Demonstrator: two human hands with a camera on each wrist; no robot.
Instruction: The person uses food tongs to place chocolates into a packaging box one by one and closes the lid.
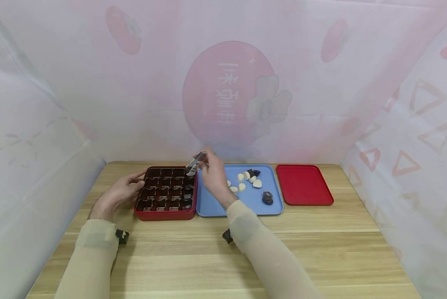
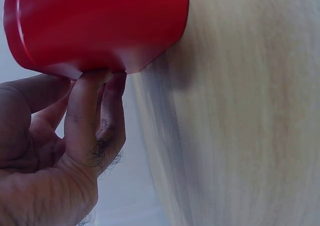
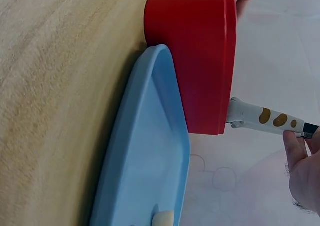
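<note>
Right grip (image 1: 213,174): pinching the tongs (image 3: 252,114)
Tongs: white, brown-spotted, reaching left of that grip, over the box (image 1: 165,216)
Left grip (image 1: 124,190): loosely spread, touching the box
Box: red, dark-brown compartments (image 1: 165,182), chocolates (image 1: 187,196) in the column nearest the right grip

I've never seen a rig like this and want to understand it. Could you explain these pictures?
No robot here: a person works with two bare hands. The wide picture comes from a head camera, the close ones from a camera on each wrist. On the wooden table stand a square red box with dark brown compartments, a pale blue square tray bearing rounded white pieces and dark pieces, and a flat square red tray or lid. The left hand touches the box's side; the right hand holds white tongs with brown spots over the box.
</note>
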